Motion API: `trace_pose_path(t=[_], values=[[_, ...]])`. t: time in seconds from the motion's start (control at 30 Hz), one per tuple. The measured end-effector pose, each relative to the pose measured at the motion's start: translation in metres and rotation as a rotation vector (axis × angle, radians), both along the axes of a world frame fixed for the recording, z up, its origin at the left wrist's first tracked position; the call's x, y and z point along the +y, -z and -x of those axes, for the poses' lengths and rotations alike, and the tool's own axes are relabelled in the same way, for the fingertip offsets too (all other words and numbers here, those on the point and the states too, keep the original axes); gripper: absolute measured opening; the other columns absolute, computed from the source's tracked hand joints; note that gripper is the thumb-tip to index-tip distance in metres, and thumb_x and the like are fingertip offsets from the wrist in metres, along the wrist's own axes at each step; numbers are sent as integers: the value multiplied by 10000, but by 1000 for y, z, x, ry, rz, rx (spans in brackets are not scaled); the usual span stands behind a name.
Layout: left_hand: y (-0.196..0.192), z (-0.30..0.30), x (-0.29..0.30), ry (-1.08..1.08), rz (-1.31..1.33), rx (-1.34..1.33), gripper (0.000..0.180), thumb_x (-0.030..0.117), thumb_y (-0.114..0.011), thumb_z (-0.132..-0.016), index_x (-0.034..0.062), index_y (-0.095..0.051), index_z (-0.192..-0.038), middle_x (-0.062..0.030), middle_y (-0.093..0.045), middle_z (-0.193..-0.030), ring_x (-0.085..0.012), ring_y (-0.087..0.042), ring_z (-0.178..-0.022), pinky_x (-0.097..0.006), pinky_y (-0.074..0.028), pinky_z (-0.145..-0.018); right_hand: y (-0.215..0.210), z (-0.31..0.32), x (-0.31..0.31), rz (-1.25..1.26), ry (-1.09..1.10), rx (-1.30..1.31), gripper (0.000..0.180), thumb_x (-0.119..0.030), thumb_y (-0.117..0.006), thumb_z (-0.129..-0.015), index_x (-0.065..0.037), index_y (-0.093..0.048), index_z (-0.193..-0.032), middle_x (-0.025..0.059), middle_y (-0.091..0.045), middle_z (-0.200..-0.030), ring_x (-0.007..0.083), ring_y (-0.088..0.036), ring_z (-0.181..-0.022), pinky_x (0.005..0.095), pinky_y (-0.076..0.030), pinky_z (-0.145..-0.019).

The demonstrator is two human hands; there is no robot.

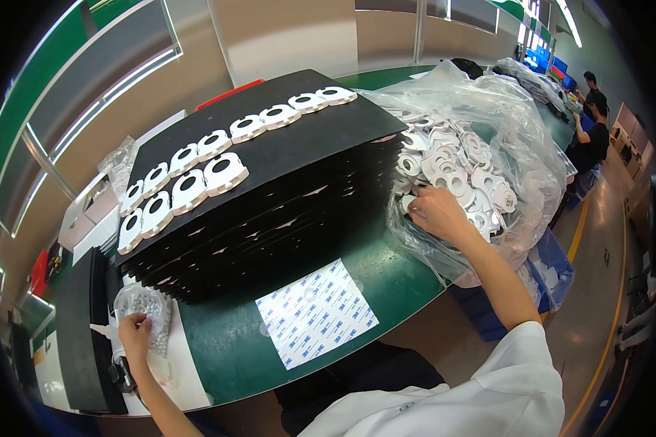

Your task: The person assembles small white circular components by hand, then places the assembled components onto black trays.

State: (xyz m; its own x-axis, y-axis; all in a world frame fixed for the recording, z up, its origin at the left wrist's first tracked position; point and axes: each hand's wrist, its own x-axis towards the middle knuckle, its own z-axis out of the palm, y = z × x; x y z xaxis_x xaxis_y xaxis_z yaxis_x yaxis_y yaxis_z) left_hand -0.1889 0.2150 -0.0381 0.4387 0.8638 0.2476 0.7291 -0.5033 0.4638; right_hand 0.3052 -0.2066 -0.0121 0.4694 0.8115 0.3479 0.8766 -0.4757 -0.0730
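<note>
My left hand [135,336] is at the mouth of a small clear bag [160,336] full of tiny white pieces [147,304]. Its fingers are drawn together among the pieces, and what they pinch is too small to make out. On the right, my right hand [439,213] reaches into a big clear plastic bag [538,197] heaped with white ring-shaped plastic parts [455,186]. Its fingers close on one white plastic part [407,205] at the heap's near left edge. Two rows of similar white parts [189,191] lie on the top black tray [299,149] of a tall stack.
A white sheet with blue print [317,313] lies on the green tabletop [229,364] before me. A black panel [87,335] stands at the left. Blue bins [481,313] sit below the table's right edge. Co-workers [594,124] are at the far right.
</note>
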Motion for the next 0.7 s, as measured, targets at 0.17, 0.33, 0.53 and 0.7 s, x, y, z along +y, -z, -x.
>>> trace_pose_path(t=[0.17,0.33,0.53,0.7], values=[[-7,6,14,39,146,-68,184,3,-666,-677,-52,-628,-848,-68,-596,-601,-138,-550,-525,-274,-450,-507,-2,-6,-8,-409,25,-99,62,-121,-637,-677,-73,-671,-695,74,-566,-705,265,-557,-735,357,-454,-653],[-28,5,16,-40,454,-143,80,5,-655,-722,-11,-606,-783,-16,-576,-635,-83,-517,-523,-201,-412,-480,-11,-18,-32,-802,315,516,132,-143,-615,-812,-17,-648,-793,23,-609,-730,99,-533,-616,219,-419,-574],[-9,8,42,-89,450,-686,126,95,-621,-820,-2,-606,-898,0,-576,-708,-63,-519,-588,-173,-414,-543,-23,20,-33,-1062,215,946,230,-201,-534,-886,-1,-607,-971,19,-612,-756,86,-563,-651,185,-433,-587],[-21,11,41,-74,590,-1279,155,112,-619,-845,-7,-595,-940,-37,-602,-803,-71,-547,-675,-160,-449,-604,-1,29,-33,-896,173,756,180,-142,-569,-865,-2,-615,-969,21,-609,-759,62,-551,-684,173,-413,-594]])
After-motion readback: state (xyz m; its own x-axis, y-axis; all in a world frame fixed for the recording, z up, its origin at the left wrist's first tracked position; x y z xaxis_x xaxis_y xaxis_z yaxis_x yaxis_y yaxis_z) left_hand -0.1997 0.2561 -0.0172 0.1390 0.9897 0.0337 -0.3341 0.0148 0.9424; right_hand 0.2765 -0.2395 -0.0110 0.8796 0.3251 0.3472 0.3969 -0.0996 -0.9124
